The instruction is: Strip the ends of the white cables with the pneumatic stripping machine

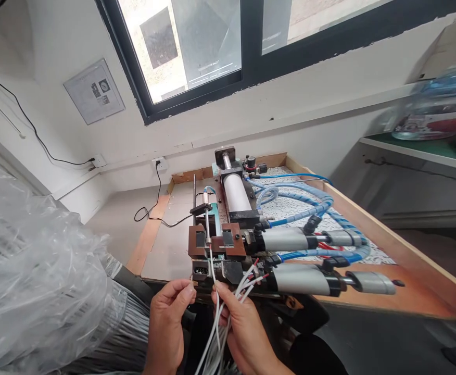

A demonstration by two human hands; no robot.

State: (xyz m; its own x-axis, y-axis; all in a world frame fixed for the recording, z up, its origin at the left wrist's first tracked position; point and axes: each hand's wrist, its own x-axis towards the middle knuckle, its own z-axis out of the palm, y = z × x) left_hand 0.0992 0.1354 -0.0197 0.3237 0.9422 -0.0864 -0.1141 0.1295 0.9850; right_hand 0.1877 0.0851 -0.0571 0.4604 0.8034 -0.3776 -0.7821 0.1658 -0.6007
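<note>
My right hand (247,325) is closed around a bundle of thin white cables (212,341); several of their tips show red ends above the fingers. One white cable (212,263) runs up from its thumb and forefinger to the brown jaws (233,240) of a pneumatic machine. My left hand (167,320) is pinched just left of that cable, in front of the machine's black lower block (201,270). Whatever sits between its fingertips is too small to make out. A thin metal rod (207,221) stands between the brown jaws, above the cable's end.
Silver air cylinders (300,278) jut out to the right, with blue hoses (321,200) coiled behind. A wooden tray edge (388,252) borders the machine. On the left, clear plastic wrap (36,271) covers a large pile of grey cables (122,333). A black cord (160,195) crosses the table.
</note>
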